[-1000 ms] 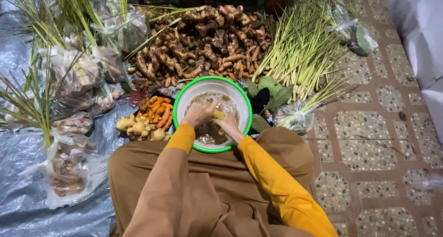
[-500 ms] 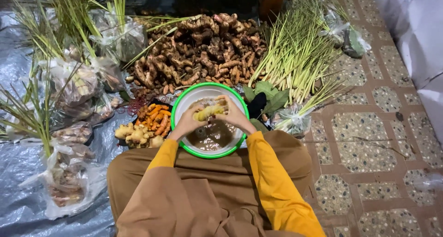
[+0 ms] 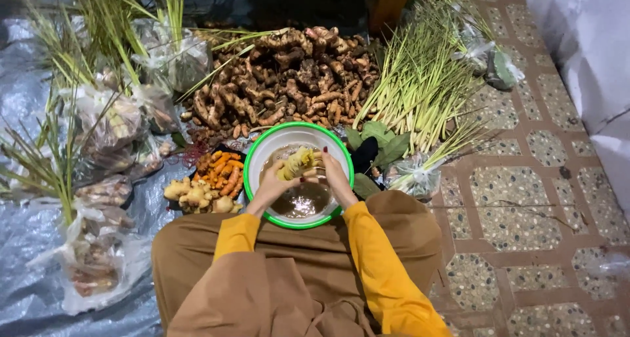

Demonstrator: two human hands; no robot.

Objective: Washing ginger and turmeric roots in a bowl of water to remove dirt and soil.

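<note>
Centrally, a pale yellow, knobbly root [image 3: 296, 163] is held over a white basin with a green rim [image 3: 259, 154] that holds muddy brown water. Both hands meet above it, the left hand [image 3: 272, 187] and right hand [image 3: 333, 174] each with a grip clamped on the root, orange sleeves bent inward. Its long axis runs diagonally, upper right to lower left.

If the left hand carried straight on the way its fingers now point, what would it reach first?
The left hand points up and right, already touching the pale root held over the bowl; beyond that, likely its far rim.
</note>
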